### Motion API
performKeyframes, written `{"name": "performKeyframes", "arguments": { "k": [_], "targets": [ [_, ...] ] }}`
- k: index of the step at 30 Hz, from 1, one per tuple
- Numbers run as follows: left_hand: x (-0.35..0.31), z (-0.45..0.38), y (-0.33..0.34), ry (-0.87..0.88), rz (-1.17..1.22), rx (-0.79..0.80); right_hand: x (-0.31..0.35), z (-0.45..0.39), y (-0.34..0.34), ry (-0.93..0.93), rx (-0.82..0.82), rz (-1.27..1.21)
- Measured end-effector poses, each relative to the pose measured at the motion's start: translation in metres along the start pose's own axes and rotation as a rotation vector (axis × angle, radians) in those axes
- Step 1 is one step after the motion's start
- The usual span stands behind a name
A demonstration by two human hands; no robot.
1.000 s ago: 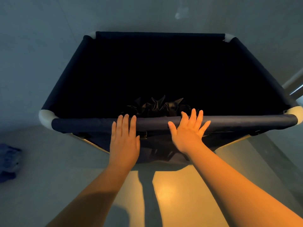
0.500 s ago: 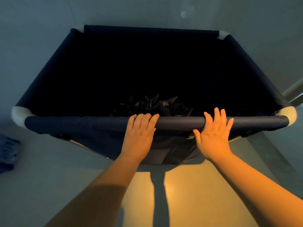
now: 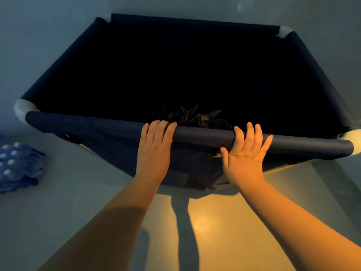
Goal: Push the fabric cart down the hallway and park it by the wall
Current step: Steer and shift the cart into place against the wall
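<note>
- Fabric cart (image 3: pixel 117 145) stands near the wall (image 3: pixel 39 36); soft sides, stiff padded rail (image 3: pixel 203 135), probably light-rolling.
- Left hand (image 3: pixel 154 151) and right hand (image 3: pixel 244 159) press that rail, fingers (image 3: pixel 250 132) laid flat, unclenched.

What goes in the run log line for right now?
step: push | fabric cart: dark cloth inside | left hand: on near rail | right hand: on near rail, fingers spread

both arms reach forward, left hand (image 3: pixel 154 151) with fingers together, right hand (image 3: pixel 244 159) with fingers spread, thumb out.
</note>
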State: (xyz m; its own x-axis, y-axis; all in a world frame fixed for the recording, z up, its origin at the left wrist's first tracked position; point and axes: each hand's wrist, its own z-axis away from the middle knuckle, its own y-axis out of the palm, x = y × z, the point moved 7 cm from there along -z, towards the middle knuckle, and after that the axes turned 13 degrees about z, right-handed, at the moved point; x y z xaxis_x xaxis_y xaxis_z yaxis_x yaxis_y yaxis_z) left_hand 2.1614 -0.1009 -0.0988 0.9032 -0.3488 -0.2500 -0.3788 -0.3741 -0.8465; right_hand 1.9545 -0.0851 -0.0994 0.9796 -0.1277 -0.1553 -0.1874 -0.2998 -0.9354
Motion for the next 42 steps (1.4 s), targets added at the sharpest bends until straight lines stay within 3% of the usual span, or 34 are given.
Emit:
{"name": "performKeyframes", "arguments": {
  "k": [4, 10, 17, 33, 42],
  "targets": [
    [0.023, 0.006, -0.009, -0.079, -0.017, -0.028, 0.029, 0.005, -0.006, -0.092, -0.047, -0.018],
    [0.052, 0.015, -0.021, -0.136, -0.099, -0.035, 0.021, 0.006, -0.011, -0.447, -0.088, -0.001],
    [0.063, 0.030, -0.027, -0.151, -0.089, -0.133, 0.015, -0.004, -0.014, -0.319, -0.140, -0.073],
    [0.019, 0.054, -0.013, -0.186, -0.079, -0.256, -0.023, -0.007, 0.004, -0.375, -0.313, -0.080],
    [-0.048, 0.047, 0.018, -0.166, -0.134, -0.255, -0.086, -0.017, 0.019, -0.184, -0.130, -0.061]
  ]
}}
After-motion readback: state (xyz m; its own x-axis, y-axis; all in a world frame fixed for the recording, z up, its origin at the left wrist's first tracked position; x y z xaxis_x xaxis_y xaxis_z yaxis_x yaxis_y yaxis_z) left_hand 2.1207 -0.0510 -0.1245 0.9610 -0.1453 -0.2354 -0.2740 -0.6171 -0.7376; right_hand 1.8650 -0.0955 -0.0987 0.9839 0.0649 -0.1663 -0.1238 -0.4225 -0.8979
